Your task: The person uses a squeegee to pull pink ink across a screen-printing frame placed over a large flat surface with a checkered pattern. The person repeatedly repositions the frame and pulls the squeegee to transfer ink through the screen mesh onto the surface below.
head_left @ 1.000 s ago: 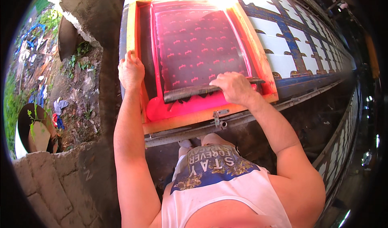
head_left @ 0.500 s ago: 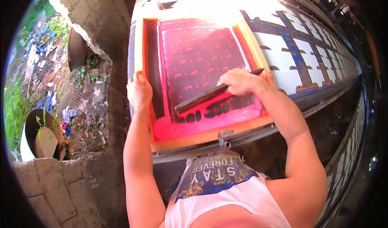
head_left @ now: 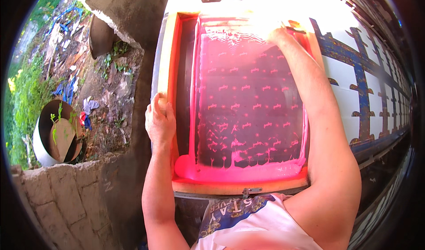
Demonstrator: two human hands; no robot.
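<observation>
A wooden-framed printing screen (head_left: 178,186) lies flat before me, its dark mesh (head_left: 252,95) marked with rows of small pink motifs. Thick pink ink (head_left: 239,172) pools along the near edge and runs up the left side. My left hand (head_left: 160,117) is closed around the frame's left bar. Stretched to the far right of the screen, my right hand (head_left: 279,34) is curled in strong glare. The squeegee it held a moment ago is washed out by the light there. Wet ink ripples (head_left: 230,35) show at the far end of the mesh.
Right of the screen runs a long printing table (head_left: 363,86) with white sheets and blue, worn strips. On the left stand a broken masonry wall (head_left: 53,192) and littered ground (head_left: 106,81) with a round metal drum (head_left: 42,135). A metal hinge (head_left: 251,191) sits on the frame's near edge.
My right hand has moved from the near part of the screen to its far end. Pink streaks and drips now mark the near mesh. My left hand still holds the frame; the view has shifted.
</observation>
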